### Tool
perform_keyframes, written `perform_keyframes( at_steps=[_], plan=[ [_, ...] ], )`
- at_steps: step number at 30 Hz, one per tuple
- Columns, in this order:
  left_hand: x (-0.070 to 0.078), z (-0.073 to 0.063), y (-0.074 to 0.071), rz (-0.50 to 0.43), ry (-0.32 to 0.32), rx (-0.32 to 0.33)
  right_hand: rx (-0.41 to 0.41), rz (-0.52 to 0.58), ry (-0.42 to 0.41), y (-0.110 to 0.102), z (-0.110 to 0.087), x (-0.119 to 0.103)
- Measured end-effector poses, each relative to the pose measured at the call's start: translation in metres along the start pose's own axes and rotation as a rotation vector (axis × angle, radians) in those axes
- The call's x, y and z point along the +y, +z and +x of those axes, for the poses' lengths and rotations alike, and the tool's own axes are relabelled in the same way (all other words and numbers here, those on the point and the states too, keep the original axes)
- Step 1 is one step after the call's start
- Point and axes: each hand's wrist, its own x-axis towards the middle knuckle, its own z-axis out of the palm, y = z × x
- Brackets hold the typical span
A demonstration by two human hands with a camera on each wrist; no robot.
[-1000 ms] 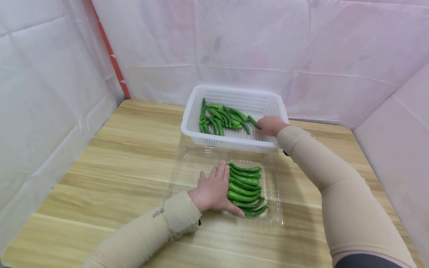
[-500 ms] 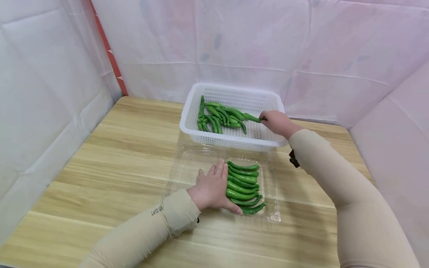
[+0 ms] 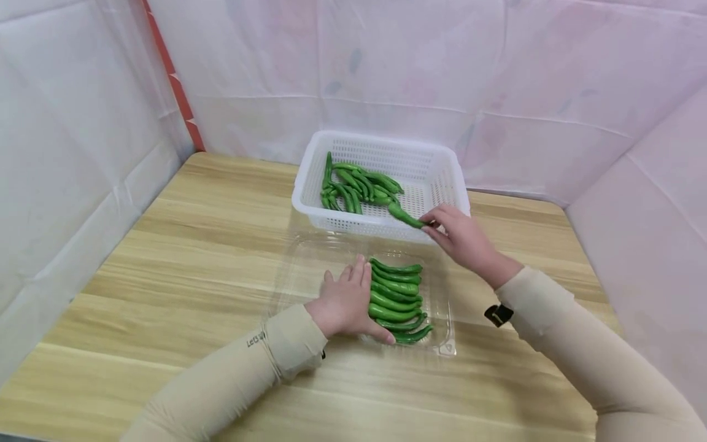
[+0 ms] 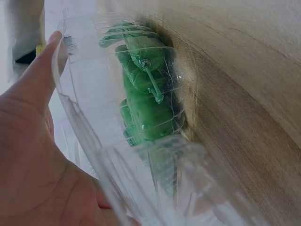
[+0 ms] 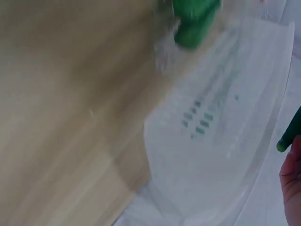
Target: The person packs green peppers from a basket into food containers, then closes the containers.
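Observation:
My right hand pinches a green chili pepper by one end, over the near right side of a white basket. In the right wrist view, fingertips and the end of that pepper show at the right edge. Spread over a clear plastic clamshell container, my left hand has its fingers straight beside a row of several green peppers. The left wrist view shows the thumb at the container's clear rim, with peppers seen through the plastic.
More green peppers lie heaped in the left half of the basket, which stands at the back of the wooden table. Pale sheeting hangs behind and at both sides. The container sits just in front of the basket.
The right hand has drawn a pepper away from the heap, lifting it toward the basket's near rim. The left hand keeps its place beside the row.

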Motion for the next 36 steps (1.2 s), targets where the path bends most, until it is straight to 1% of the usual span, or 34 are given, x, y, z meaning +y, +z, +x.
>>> perform_keyframes(
  at_steps=[1,3,4,6,9,12,16,18,22,28,36],
  plan=[
    [0.000,0.000,0.000,0.003,0.002,0.002,0.011,0.009,-0.034,0.003,-0.004,-0.004],
    [-0.001,0.001,0.000,0.009,0.006,0.003,0.006,0.021,-0.096,0.010,-0.010,-0.010],
    [-0.002,0.002,0.000,0.011,0.008,0.004,-0.007,0.021,-0.115,0.014,-0.012,-0.013],
    [-0.002,0.002,-0.001,0.013,0.010,0.004,-0.050,0.013,-0.125,0.023,-0.016,-0.015],
    [-0.003,0.003,0.000,0.007,0.012,0.007,-0.130,-0.020,-0.083,0.035,-0.020,-0.015],
    [-0.003,0.003,0.000,-0.005,0.015,0.012,-0.190,-0.092,-0.039,0.046,-0.023,-0.013],
    [-0.003,0.003,0.001,-0.025,0.021,0.014,-0.220,-0.186,-0.014,0.056,-0.026,-0.010],
    [-0.003,0.002,0.002,-0.042,0.025,0.014,-0.232,-0.205,0.003,0.058,-0.027,-0.009],
    [-0.002,0.001,0.002,-0.079,0.032,0.016,-0.260,-0.206,0.016,0.059,-0.029,-0.008],
    [-0.002,0.001,0.003,-0.105,0.045,0.030,-0.291,-0.201,0.004,0.058,-0.031,-0.009],
    [0.000,0.001,0.005,-0.115,0.054,0.039,-0.251,-0.172,0.019,0.057,-0.032,-0.010]
  ],
)
